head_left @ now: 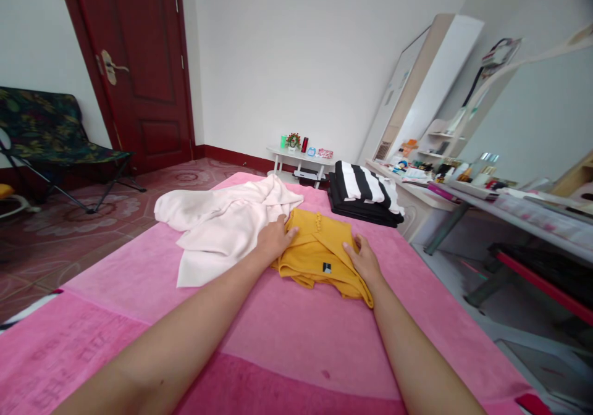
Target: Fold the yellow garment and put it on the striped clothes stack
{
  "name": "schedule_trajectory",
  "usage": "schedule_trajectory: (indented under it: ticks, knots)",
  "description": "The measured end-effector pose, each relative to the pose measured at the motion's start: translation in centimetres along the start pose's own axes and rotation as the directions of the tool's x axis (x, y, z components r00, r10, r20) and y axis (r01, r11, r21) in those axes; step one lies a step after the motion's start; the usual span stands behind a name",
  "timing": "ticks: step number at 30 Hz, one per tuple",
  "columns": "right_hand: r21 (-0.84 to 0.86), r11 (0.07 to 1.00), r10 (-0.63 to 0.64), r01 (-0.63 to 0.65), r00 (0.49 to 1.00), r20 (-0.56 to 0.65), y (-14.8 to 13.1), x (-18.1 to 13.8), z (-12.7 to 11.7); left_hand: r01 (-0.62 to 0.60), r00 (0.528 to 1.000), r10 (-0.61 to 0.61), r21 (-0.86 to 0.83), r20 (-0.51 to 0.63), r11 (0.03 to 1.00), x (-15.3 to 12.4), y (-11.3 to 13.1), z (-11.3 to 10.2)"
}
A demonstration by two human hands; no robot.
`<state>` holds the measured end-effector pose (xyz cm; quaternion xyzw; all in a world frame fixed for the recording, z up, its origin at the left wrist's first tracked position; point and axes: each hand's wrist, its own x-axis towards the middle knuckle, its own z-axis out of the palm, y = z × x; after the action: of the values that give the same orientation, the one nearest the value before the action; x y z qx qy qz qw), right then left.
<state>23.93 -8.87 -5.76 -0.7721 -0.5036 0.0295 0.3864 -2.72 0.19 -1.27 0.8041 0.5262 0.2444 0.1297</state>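
Observation:
A folded mustard-yellow garment [319, 251] with a small dark label lies on the pink bedspread [287, 335]. My left hand [274, 239] grips its left edge, fingers curled over the fabric. My right hand [364, 259] rests on its right side, fingers closed on the cloth. A rumpled cream-white garment [222, 220] lies just left of the yellow one, touching my left hand. Behind, at the far right corner of the bed, sits a folded stack with a black-and-white striped garment [364, 196] on top.
A dark red door [139, 63] and a folding chair [50, 137] stand at the left. A small white table [301, 155] with small items is against the far wall. A cluttered desk [486, 199] and shelf run along the right of the bed.

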Motion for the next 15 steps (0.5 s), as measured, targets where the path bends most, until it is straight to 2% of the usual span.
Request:
schedule_trajectory:
  ticks: [3, 6, 9, 13, 15]
  knots:
    - [-0.046, 0.999, 0.014, -0.014, 1.000, -0.010, -0.3, -0.1, -0.2, 0.077, 0.986, -0.082, 0.040, 0.142, 0.996, 0.5, -0.2, -1.1]
    - [-0.134, 0.987, 0.086, -0.090, 0.996, -0.035, -1.2, -0.4, -0.8, 0.090, 0.950, -0.084, -0.006, 0.301, 0.996, 0.8, -0.5, -1.6]
    - [-0.234, 0.959, 0.157, -0.159, 0.987, -0.029, -2.3, -0.6, -1.5, 0.113, 0.919, -0.069, -0.091, 0.388, 0.989, 0.9, -0.7, -1.8]
    - [-0.255, 0.944, 0.223, -0.207, 0.974, 0.031, -3.0, -0.5, -2.3, 0.113, 0.917, -0.016, -0.222, 0.398, 0.968, 1.0, -0.3, -1.9]
    - [-0.164, 0.960, 0.245, -0.228, 0.965, 0.090, -3.1, -0.3, -2.5, 0.060, 0.935, 0.043, -0.278, 0.352, 0.959, 0.9, 0.4, -2.0]
